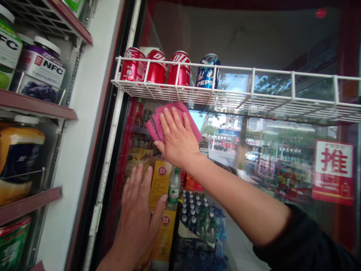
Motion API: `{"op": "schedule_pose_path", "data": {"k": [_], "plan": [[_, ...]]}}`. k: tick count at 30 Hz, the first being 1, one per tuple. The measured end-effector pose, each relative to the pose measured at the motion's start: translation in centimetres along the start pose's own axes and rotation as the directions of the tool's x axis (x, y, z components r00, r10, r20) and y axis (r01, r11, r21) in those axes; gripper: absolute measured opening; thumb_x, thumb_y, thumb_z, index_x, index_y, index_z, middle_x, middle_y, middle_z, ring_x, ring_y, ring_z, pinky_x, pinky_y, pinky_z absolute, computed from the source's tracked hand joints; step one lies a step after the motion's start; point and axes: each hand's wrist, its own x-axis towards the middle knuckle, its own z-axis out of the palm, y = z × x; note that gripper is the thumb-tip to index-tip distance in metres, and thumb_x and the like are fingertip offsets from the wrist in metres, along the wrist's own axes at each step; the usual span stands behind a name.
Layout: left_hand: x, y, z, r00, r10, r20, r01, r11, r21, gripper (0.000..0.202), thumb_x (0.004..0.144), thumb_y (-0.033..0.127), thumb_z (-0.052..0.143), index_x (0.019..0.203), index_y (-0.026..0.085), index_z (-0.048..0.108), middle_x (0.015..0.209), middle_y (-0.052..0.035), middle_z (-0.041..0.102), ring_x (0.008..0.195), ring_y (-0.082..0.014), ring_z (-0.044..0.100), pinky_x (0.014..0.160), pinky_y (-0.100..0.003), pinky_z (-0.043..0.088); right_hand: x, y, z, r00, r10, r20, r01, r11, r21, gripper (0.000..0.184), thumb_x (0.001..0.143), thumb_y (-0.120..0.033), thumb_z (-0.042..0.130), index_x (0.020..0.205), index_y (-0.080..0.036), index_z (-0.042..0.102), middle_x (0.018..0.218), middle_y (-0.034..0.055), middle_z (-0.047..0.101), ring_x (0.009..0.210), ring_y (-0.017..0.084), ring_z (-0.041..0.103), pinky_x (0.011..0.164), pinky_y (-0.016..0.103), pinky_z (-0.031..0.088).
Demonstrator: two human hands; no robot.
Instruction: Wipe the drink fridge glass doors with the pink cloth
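Right hand lies flat, ungrasping, over pink cloth, apparently pinning it against glass door. Rack above likely keeps cans upright. Left hand, lower-left, extended, empty; contact unclear.

Four cans stand in the left part of the wire rack, above the cloth between the right hand and the glass. Lower left, the left hand is before cartons; a sign is far right.

Bottles stand on shelves at left. Four cans sit upper centre. A sign shows at right.
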Motion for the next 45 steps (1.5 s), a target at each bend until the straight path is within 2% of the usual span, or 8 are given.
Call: {"op": "schedule_pose_path", "data": {"k": [8,14,18,22,26,32,39,45], "plan": [[-1.4,-1.9,-1.6,0.998,-0.069,0.013,0.069,0.997,0.045,0.085,0.107,0.042,0.056,0.18,0.028,0.015,0.185,-0.018,0.029,0.174,-0.0367,0.027,0.136,-0.068,0.033,2.3,-3.9,1.2,0.996,-0.085,0.037,0.082,0.994,0.076,0.084,0.109,-0.048,0.059,0.175,-0.003,0.032,0.187,0.0184,0.023,0.176,0.039,0.015,0.144,0.063,0.003],[-3.3,-2.8,-3.2,0.989,-0.147,0.012,0.145,0.986,0.084,0.083,0.108,0.044,0.056,0.18,0.026,0.019,0.184,-0.0196,0.032,0.173,-0.0369,0.028,0.137,-0.069,0.031,2.8,-7.4,3.1,0.994,-0.107,0.025,0.103,0.987,0.12,0.083,0.108,-0.046,0.061,0.174,-0.004,0.034,0.187,0.0177,0.023,0.176,0.038,0.015,0.145,0.061,0.001],[-5.0,-3.2,-3.7,0.975,-0.221,0.038,0.216,0.972,0.094,0.083,0.108,0.046,0.055,0.18,0.028,0.017,0.185,-0.018,0.029,0.174,-0.0371,0.026,0.137,-0.07,0.03,0.8,-11.1,4.8,0.988,-0.147,0.043,0.136,0.972,0.193,0.081,0.108,-0.042,0.063,0.175,-0.006,0.034,0.186,0.019,0.019,0.176,0.037,0.015,0.145,0.062,0.0],[-6.5,-3.5,-4.0,0.957,-0.287,0.052,0.281,0.955,0.094,0.08,0.109,0.046,0.053,0.18,0.03,0.02,0.187,-0.0154,0.026,0.174,-0.0366,0.024,0.138,-0.069,0.026,-2.8,-14.7,6.0,0.972,-0.207,0.108,0.179,0.957,0.228,0.085,0.109,-0.041,0.063,0.175,-0.001,0.029,0.187,0.0198,0.014,0.177,0.037,0.011,0.146,0.058,0.008],[-6.9,-3.4,-4.1,0.96,-0.273,0.053,0.266,0.958,0.11,0.079,0.109,0.044,0.053,0.18,0.03,0.019,0.187,-0.0156,0.026,0.174,-0.0374,0.024,0.138,-0.07,0.027,-5.1,-15.9,6.3,0.954,-0.263,0.146,0.217,0.938,0.27,0.076,0.113,-0.037,0.055,0.176,-0.003,0.029,0.187,0.0162,0.017,0.176,0.032,0.015,0.147,0.052,0.013],[-6.0,-1.6,-3.6,0.969,-0.238,0.062,0.231,0.968,0.096,0.079,0.109,0.044,0.053,0.18,0.028,0.02,0.187,-0.0164,0.027,0.174,-0.0358,0.025,0.139,-0.067,0.026,-7.3,-12.1,5.3,0.98,-0.165,0.11,0.127,0.949,0.29,0.082,0.11,-0.042,0.063,0.176,-0.008,0.03,0.188,0.0136,0.016,0.177,0.028,0.013,0.147,0.05,0.013],[-5.3,2.9,-0.8,0.972,-0.194,0.132,0.191,0.981,0.034,0.079,0.11,0.041,0.052,0.18,0.027,0.018,0.188,-0.0159,0.023,0.176,-0.0338,0.02,0.14,-0.065,0.025,-13.7,-3.8,1.8,0.998,0.025,0.051,-0.04,0.951,0.306,0.085,0.109,-0.045,0.063,0.177,-0.008,0.026,0.188,0.0125,0.015,0.177,0.031,0.015,0.146,0.057,0.014],[-4.7,7.5,1.7,0.976,-0.127,0.176,0.135,0.99,-0.038,0.081,0.109,0.042,0.054,0.18,0.028,0.017,0.188,-0.0161,0.022,0.176,-0.0342,0.019,0.141,-0.065,0.023,-19.5,3.7,-1.7,0.982,0.187,0.042,-0.191,0.951,0.242,0.088,0.108,-0.048,0.063,0.179,-0.013,0.024,0.189,0.0101,0.015,0.178,0.032,0.008,0.145,0.061,0.005]]}}
